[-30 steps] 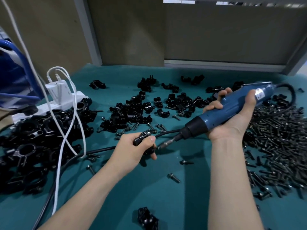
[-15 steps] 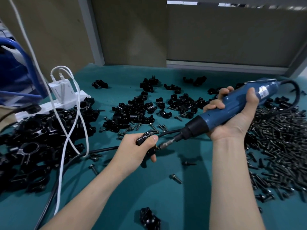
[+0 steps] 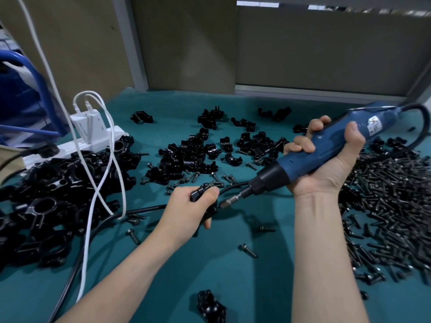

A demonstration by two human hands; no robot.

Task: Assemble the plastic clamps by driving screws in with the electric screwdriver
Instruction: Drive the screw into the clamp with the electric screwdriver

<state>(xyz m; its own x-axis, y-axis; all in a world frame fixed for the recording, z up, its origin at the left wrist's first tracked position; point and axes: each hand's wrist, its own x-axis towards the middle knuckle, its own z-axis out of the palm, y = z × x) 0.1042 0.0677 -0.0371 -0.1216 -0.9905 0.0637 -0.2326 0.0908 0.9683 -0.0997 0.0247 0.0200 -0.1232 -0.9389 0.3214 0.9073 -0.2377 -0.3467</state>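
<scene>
My left hand [image 3: 189, 209] grips a black plastic clamp [image 3: 201, 191] above the middle of the green table [image 3: 233, 287]. In my right hand [image 3: 326, 164] I hold the blue electric screwdriver [image 3: 326, 148], slanted down to the left. Its metal bit [image 3: 231, 201] meets the right side of the clamp; my fingers hide the screw. A heap of dark screws [image 3: 384, 206] lies to the right. Loose clamp halves [image 3: 191, 157] are scattered behind my hands.
A large pile of black clamps [image 3: 53, 194] fills the left side. A white power strip with a charger [image 3: 88, 129] and white cables [image 3: 105, 183] stands behind it. A black cord [image 3: 144, 209] crosses the table. Single screws [image 3: 248, 250] and one clamp [image 3: 211, 306] lie nearby.
Both hands and the screwdriver hold nearly the same pose, bit still against the clamp. The view has shifted slightly.
</scene>
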